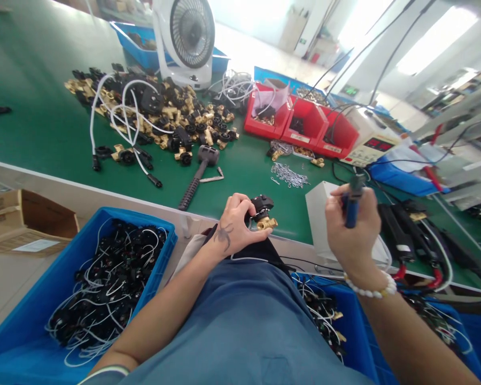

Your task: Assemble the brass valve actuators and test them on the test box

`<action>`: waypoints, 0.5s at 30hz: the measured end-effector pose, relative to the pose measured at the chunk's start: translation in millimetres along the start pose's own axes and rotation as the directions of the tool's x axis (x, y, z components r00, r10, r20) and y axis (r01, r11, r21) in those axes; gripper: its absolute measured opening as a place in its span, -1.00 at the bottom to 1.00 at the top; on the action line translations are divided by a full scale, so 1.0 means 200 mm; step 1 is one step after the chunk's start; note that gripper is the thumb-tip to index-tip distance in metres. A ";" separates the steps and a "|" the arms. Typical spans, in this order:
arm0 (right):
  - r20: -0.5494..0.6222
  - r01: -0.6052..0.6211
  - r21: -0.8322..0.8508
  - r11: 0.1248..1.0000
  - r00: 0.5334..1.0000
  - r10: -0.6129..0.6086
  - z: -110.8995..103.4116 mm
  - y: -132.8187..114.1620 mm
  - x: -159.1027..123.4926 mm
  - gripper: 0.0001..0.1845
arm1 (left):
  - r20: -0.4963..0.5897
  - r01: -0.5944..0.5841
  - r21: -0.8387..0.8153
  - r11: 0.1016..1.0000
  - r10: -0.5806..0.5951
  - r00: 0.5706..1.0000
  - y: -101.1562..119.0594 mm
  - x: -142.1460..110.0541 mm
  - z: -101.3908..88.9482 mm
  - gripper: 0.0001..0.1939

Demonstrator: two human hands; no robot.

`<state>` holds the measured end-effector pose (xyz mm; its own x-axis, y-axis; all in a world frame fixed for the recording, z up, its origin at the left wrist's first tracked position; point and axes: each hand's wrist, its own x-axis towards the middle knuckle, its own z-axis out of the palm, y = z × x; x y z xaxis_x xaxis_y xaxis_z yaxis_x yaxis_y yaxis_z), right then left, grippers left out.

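At the front edge of the green bench, my left hand point(238, 222) is closed around a brass valve fitting point(266, 223) with a black plastic head point(262, 203). My right hand point(353, 227) is raised at the right and grips blue-handled pliers point(351, 210), their dark head pointing away from me. Behind that hand stands a pale grey box point(316, 211). A scatter of small metal clips point(291, 175) lies on the bench beyond both hands. To the left of them are a black mallet point(196, 176) and a hex key point(214, 177).
A heap of brass and black fittings point(172, 115) with white cables covers the back left, before a white fan point(186, 43). Red bins point(300, 140) and a power supply point(371, 144) line the back. Blue crates point(170, 240) of cabled parts stand below the bench; black-handled tools point(396, 235) lie right.
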<state>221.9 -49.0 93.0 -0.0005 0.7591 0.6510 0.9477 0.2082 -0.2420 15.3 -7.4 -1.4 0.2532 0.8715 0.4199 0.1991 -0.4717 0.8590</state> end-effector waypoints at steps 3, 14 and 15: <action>0.462 0.159 -0.101 0.982 0.882 -0.096 0.01 0.02 -0.01 -0.81 | -0.001 -0.002 -0.001 1.000 0.002 1.000 0.00 0.00 0.00 -0.55; 0.564 0.169 -0.151 0.974 0.824 -0.055 0.01 0.03 0.01 -0.81 | 0.002 -0.003 0.000 1.000 0.003 1.000 0.00 0.00 0.00 -0.54; 0.573 0.171 -0.147 0.974 0.818 -0.057 0.01 0.03 0.01 -0.80 | 0.002 -0.003 -0.002 1.000 0.003 1.000 0.00 0.00 0.00 -0.54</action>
<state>227.8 -45.3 92.0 -0.2373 0.9621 0.1343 0.9702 0.2418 -0.0184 15.5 -6.6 -1.4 0.2553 0.8700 0.4218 0.1970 -0.4739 0.8583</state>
